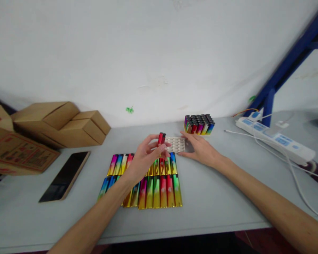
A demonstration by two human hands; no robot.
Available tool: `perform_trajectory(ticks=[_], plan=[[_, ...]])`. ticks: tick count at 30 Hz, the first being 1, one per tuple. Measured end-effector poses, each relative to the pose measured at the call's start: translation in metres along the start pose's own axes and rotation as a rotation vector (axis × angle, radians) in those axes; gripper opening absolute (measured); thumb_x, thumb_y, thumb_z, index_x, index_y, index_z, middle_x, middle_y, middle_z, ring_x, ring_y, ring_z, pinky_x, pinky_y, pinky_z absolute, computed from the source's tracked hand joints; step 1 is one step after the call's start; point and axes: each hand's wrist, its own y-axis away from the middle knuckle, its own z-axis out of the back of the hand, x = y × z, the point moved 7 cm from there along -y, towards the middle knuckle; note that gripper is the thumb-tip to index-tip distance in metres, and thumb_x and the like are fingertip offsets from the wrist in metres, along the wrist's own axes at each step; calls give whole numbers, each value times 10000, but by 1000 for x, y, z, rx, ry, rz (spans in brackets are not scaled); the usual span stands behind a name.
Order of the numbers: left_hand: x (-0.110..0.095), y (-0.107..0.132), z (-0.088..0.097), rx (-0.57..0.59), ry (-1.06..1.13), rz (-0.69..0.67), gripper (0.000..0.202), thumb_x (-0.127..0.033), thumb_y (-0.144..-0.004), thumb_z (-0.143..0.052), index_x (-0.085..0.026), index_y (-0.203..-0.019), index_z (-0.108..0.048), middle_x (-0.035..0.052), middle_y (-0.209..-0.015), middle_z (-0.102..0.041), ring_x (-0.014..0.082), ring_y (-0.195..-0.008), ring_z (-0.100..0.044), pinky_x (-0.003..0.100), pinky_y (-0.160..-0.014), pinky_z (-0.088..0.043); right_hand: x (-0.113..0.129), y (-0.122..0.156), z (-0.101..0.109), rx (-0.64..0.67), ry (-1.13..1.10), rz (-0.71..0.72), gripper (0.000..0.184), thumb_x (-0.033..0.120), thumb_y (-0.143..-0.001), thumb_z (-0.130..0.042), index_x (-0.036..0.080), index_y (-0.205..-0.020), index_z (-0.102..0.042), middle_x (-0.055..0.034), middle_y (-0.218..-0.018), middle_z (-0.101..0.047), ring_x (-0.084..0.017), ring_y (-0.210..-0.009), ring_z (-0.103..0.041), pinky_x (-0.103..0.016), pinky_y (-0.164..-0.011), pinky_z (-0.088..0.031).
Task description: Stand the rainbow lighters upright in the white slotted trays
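Observation:
My left hand (147,153) grips a red lighter (161,139) with a black top, held upright over the left part of a white tray (176,144) with rows of small cells. At the tray's right side rests my right hand (198,147), thumb and fingers apart, holding nothing. Below the hands, shiny multicoloured lighters (159,190) lie side by side in two rows; my left hand and forearm hide some of them. Behind my right hand stands a block of upright lighters (200,125) with black tops.
Cardboard boxes (60,123) stand at the back left, with a printed carton (18,151) in front. A phone (65,176) lies left of the lighters. At right are a white power strip (275,139), loose white cables and a blue metal frame (286,65). A white wall backs the table.

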Motion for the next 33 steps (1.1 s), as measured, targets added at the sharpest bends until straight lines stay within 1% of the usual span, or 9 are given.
perform_trajectory(ticks=[2, 3, 6, 8, 12, 16, 21, 25, 33], plan=[[0, 1, -5, 27, 59, 4, 287, -378, -932, -716, -258, -1141, -561, -8, -869, -684, 87, -617, -550, 233, -602, -460, 2, 0, 3, -15, 30, 8, 858, 533, -833, -754, 179, -1535, -412, -196, -1331, -641, -377, -1217, -611, -576, -1061, -493], [0, 1, -6, 23, 70, 12, 286, -401, -936, -707, -259, -1125, -546, -37, -782, -629, 70, -566, -479, 206, -553, -403, 2, 0, 4, -20, 35, 11, 870, 544, -824, -759, 179, -1535, -413, -196, -1327, -641, -376, -1205, -612, -579, -1059, -491], [0, 0, -6, -15, 1, 17, 305, -499, -954, -648, -208, -1014, -577, -75, -633, -429, 57, -511, -316, 184, -482, -267, -2, 0, 2, -13, 21, 11, 897, 565, -806, -770, 193, -1537, -408, -190, -1341, -635, -369, -1200, -610, -577, -1054, -489], [0, -1, -6, -24, -69, 10, 376, -553, -959, -606, -182, -909, -581, -79, -606, -354, 62, -505, -272, 193, -466, -235, -5, 1, 0, -1, -5, 7, 885, 560, -812, -767, 204, -1537, -404, -178, -1340, -639, -359, -1202, -612, -569, -1059, -484], [0, 1, -4, -54, -190, -27, 433, -590, -939, -605, -198, -792, -496, -74, -613, -341, 74, -511, -280, 211, -469, -248, -11, 1, -2, -3, -66, 4, 884, 551, -816, -769, 216, -1538, -385, -157, -1334, -646, -348, -1178, -624, -557, -1051, -483], [-6, 7, 3, -148, -401, -121, 485, -601, -955, -552, -206, -699, -433, -64, -604, -312, 91, -523, -270, 243, -485, -247, -14, 3, -3, -31, -123, 4, 913, 566, -805, -773, 247, -1549, -350, -139, -1326, -652, -348, -1136, -634, -568, -1022, -495], [-15, 13, 4, -208, -600, -183, 475, -504, -964, -511, -210, -620, -366, -50, -600, -288, 106, -552, -270, 269, -509, -218, -15, 6, -4, -48, -136, -16, 936, 578, -804, -768, 244, -1558, -327, -142, -1327, -648, -352, -1178, -617, -580, -1044, -482], [-17, 14, 3, -205, -608, -195, 413, -424, -951, -490, -215, -622, -353, -50, -604, -280, 111, -557, -268, 272, -518, -222, -16, 6, -4, -47, -156, -37, 963, 573, -789, -785, 233, -1560, -319, -146, -1322, -652, -347, -1192, -618, -564, -1051, -485], [-10, 14, 3, -197, -607, -190, 381, -389, -952, -487, -214, -635, -368, -55, -603, -299, 111, -555, -282, 270, -523, -232, -19, 5, -5, -53, -165, -33, 971, 555, -785, -798, 226, -1558, -310, -139, -1320, -659, -329, -1172, -628, -545, -1046, -488]])
